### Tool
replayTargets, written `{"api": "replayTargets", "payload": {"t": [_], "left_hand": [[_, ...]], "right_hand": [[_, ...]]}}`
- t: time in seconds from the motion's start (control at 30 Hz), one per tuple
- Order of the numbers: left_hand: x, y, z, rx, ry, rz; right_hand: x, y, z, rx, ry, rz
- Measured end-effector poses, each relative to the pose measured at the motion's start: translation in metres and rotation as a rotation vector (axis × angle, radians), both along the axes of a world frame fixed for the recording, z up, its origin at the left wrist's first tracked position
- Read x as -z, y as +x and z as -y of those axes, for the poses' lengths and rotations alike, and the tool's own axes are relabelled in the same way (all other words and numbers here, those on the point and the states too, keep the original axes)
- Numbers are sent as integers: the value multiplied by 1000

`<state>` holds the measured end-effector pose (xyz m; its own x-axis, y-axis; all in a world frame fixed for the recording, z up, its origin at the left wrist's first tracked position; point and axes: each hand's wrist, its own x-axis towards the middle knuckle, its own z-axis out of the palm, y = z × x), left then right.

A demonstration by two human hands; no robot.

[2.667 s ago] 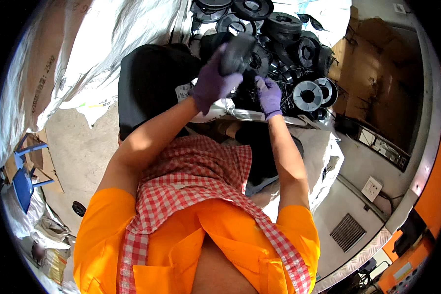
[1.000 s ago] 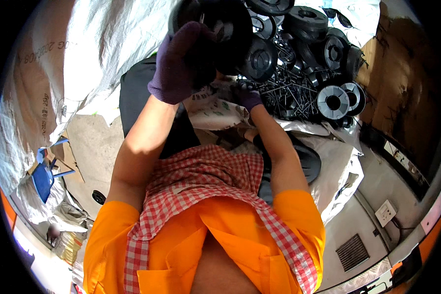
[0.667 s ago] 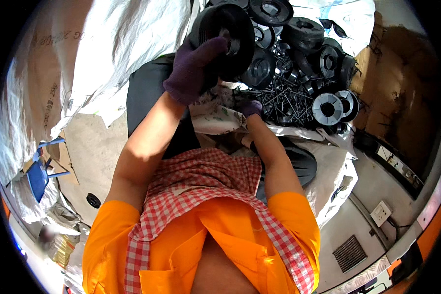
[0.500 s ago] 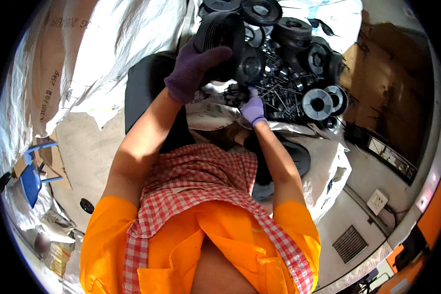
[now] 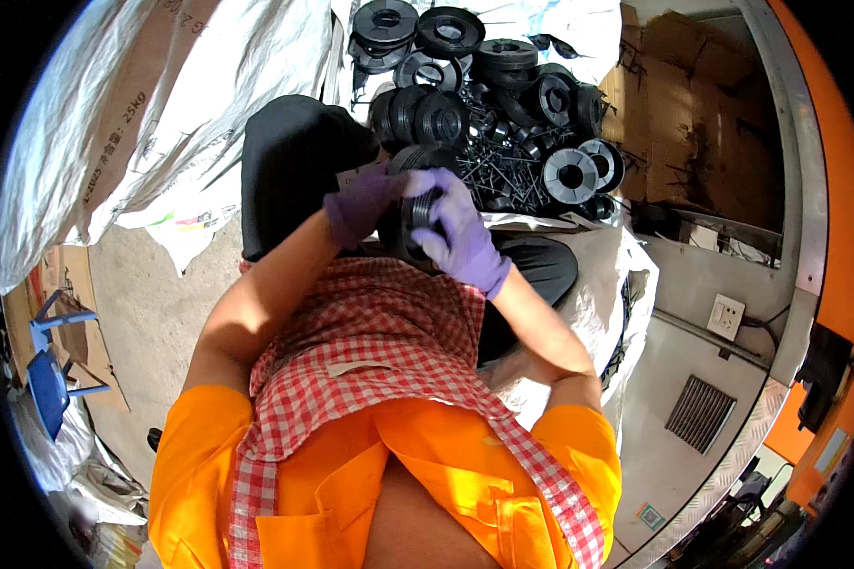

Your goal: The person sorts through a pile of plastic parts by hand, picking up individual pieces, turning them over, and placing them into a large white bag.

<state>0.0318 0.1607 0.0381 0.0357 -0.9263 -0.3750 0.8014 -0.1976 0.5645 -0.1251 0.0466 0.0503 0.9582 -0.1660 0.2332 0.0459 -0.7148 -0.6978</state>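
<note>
Both my hands wear purple gloves and meet in front of my lap. Between them is a stack of black round plastic discs with ribbed edges (image 5: 421, 211). My left hand (image 5: 362, 203) closes on its left side. My right hand (image 5: 463, 241) curls its fingers over the top and right side. The gloves hide part of the stack. Just beyond lies a heap of thin black plastic sticks (image 5: 508, 175). More black discs (image 5: 441, 116) stand on edge beside the heap, and two grey-faced discs (image 5: 570, 176) lie at its right.
Several flat black discs (image 5: 450, 31) are piled at the far side on white sheeting. White woven sacks (image 5: 209, 123) hang at the left. At the right are an open cardboard box (image 5: 702, 114), a wall socket (image 5: 726, 317) and a vent (image 5: 700, 413). A blue stool (image 5: 47, 379) stands at the far left.
My left hand has brought the stack of discs down toward my lap. My right hand has left the stick heap and now grips the stack too. The view has shifted.
</note>
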Motion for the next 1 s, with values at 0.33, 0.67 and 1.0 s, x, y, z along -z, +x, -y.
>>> {"api": "replayTargets", "payload": {"t": [0.33,0.67,1.0], "left_hand": [[-8,3,-24,151,-4,223],[-1,-25,-15,-101,-251,589],[12,-35,-5,-118,-190,580]], "right_hand": [[-11,-3,8,-324,-307,99],[30,-3,-10,499,488,-122],[35,-7,13,157,89,42]]}}
